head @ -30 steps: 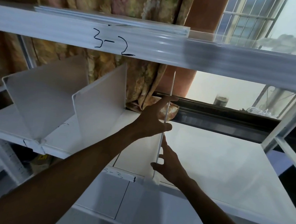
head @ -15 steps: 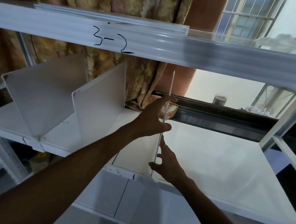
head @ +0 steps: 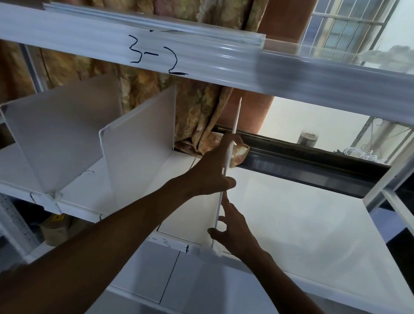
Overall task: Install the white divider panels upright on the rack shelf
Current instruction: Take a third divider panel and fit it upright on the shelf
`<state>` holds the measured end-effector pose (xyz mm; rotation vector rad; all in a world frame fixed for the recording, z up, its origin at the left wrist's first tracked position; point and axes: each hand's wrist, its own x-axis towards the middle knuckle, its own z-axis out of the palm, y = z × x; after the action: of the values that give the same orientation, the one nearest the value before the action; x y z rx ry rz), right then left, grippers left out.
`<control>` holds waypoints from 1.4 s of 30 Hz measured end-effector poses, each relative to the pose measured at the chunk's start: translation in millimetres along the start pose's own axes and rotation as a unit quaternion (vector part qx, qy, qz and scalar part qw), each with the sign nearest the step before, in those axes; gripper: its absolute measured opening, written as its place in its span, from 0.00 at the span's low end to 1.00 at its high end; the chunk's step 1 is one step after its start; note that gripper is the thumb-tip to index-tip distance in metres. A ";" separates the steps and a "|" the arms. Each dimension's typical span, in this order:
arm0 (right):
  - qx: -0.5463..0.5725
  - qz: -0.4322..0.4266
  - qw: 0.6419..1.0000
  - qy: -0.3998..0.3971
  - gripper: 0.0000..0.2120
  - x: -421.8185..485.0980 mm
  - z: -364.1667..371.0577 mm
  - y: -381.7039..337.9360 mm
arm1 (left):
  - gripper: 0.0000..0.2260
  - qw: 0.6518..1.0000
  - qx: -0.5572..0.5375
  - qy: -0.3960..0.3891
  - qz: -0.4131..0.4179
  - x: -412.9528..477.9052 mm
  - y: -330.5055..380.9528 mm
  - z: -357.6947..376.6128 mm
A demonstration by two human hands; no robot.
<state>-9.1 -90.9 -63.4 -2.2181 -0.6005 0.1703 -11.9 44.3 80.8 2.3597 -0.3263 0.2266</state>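
Note:
A thin white divider panel stands upright, edge-on to me, near the middle of the white rack shelf. Its foot sits in a white clip on the shelf's front rail. My left hand grips the panel's front edge halfway up, thumb on the right face. Lower down, my right hand pinches the same edge just above the clip. Two more white dividers stand upright on the left: one beside my left forearm, another further left.
The beam of the shelf above is marked "3-2" and carries a flat stack of white panels. A patterned curtain hangs behind the rack. A dark window rail and a rack upright bound the right side.
Both hands keep the same grip on the centre divider. The panel and my hands have barely shifted; only the view has drifted slightly.

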 end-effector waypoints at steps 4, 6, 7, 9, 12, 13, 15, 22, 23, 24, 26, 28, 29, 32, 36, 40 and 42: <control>0.003 0.004 1.000 0.002 0.48 1.6 3.4 3.8 | 0.35 0.999 -0.016 -0.013 -0.029 -2.0 3.0 -2.4; 0.007 0.011 1.000 0.006 0.47 1.1 4.5 6.4 | 0.34 1.000 -0.025 -0.001 0.006 -4.7 8.7 -2.4; 0.013 0.014 1.000 0.007 0.47 0.2 4.1 7.4 | 0.34 0.999 -0.027 0.000 0.023 -5.0 11.4 -1.6; 0.034 0.019 0.999 0.010 0.45 -1.3 4.7 11.5 | 0.33 0.999 -0.022 -0.013 0.036 -5.8 17.1 2.7; 0.066 0.029 0.997 0.033 0.40 -4.9 7.8 15.8 | 0.35 0.999 -0.004 -0.042 0.017 -2.0 25.9 11.5; 0.076 0.028 0.996 0.043 0.39 -6.3 9.2 16.9 | 0.35 0.999 -0.001 -0.044 0.021 0.2 29.1 14.8; 0.101 0.027 0.993 0.056 0.36 -9.5 10.8 19.4 | 0.27 0.998 -0.010 -0.052 0.020 4.0 36.4 20.5; 0.143 0.024 0.987 0.074 0.32 -17.0 11.2 25.8 | 0.33 0.996 -0.008 -0.036 0.081 3.7 47.4 34.9; 0.139 0.015 0.988 0.073 0.33 -16.6 11.2 25.4 | 0.34 0.997 -0.007 -0.032 0.077 3.4 47.7 34.3; 0.131 0.006 0.989 0.071 0.33 -15.8 10.7 25.2 | 0.35 0.997 -0.007 -0.030 0.068 3.4 47.6 33.0; 0.122 -0.005 0.990 0.066 0.35 -13.7 10.9 25.1 | 0.35 0.998 -0.009 -0.026 0.062 2.0 46.9 30.5; 0.117 -0.011 0.991 0.060 0.36 -12.2 11.5 25.4 | 0.35 0.998 -0.013 -0.028 0.052 0.4 46.5 29.1; 0.113 -0.012 0.992 0.060 0.36 -11.9 11.8 25.1 | 0.35 0.998 -0.012 -0.030 0.046 0.5 45.6 29.3; 0.099 -0.015 0.993 0.055 0.39 -8.7 11.8 27.1 | 0.34 0.999 -0.002 -0.031 0.019 2.0 37.7 26.3; 0.064 -0.011 0.997 0.038 0.49 -3.4 16.7 23.7 | 0.32 1.000 -0.015 0.006 0.022 0.7 22.2 20.4; 0.053 -0.020 0.998 0.034 0.51 0.3 19.9 25.1 | 0.34 0.999 -0.035 0.015 -0.016 -4.2 17.4 15.7; 0.035 -0.021 0.999 0.029 0.47 -5.2 26.2 27.4 | 0.32 0.999 -0.045 0.011 0.008 -11.1 12.1 25.1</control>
<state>-11.8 -90.7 -101.6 -2.1328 -0.6001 0.1038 -24.3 20.3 67.8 2.2651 -0.3387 0.2404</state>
